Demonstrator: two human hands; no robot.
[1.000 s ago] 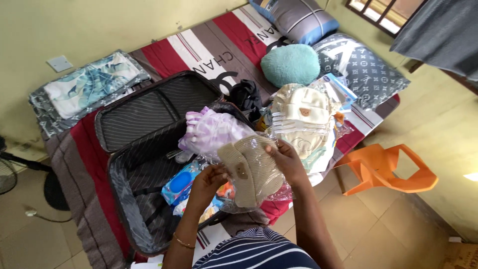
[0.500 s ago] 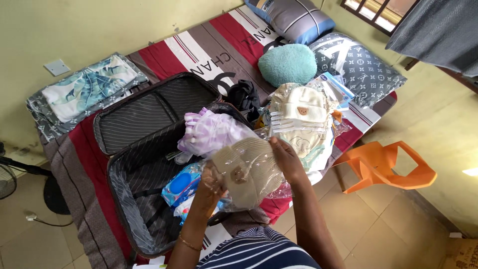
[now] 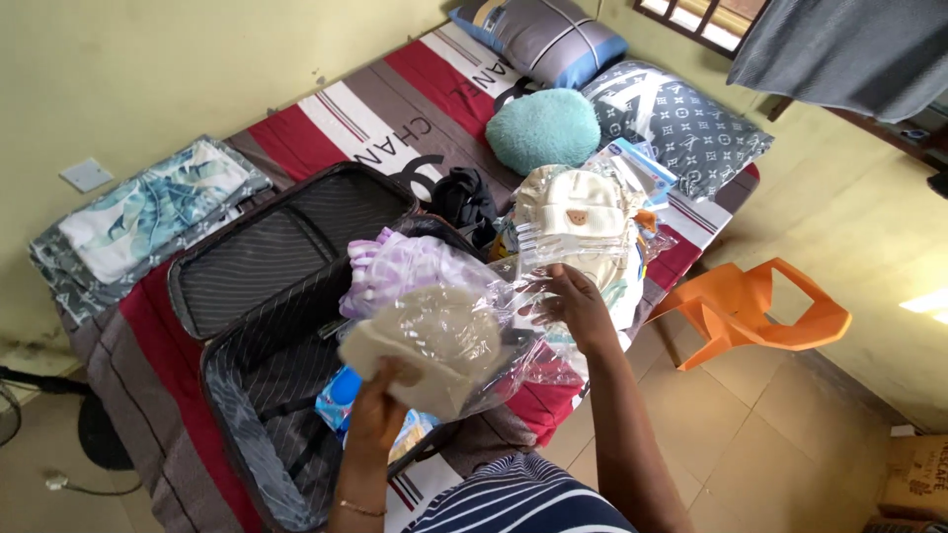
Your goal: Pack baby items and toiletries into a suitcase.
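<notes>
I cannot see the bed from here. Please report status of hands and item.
Left hand grips beige knit hat in clear plastic bag. Right hand on bag edge. Open suitcase below.
</notes>
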